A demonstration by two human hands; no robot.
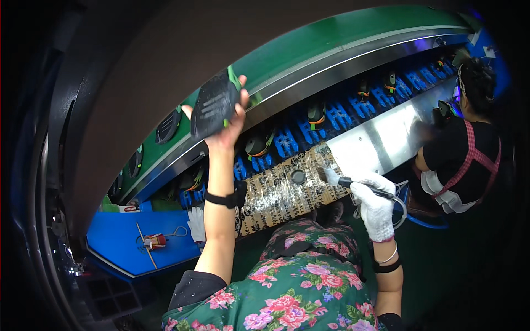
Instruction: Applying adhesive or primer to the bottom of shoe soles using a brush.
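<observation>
My bare left hand [225,135] is raised over the edge of the green conveyor belt. Its fingers and thumb wrap round a black shoe [212,107] with bright green at its edge, the dark underside with pale streaks facing me. In a white knit glove, my right hand [375,207] closes on the black handle of a brush [332,176]. Its pale bristles point left, above a bench top covered in printed brown wrapping [276,193]. A thin grey tube or cord loops behind the right hand.
Several shoes lie on the belt [309,41] and on blue racks [339,117] below it. At the left, a blue table [118,237] holds a small red-and-white item with a stick, beside a loose white glove [196,223]. A co-worker [469,149] sits at the right beside a metal plate.
</observation>
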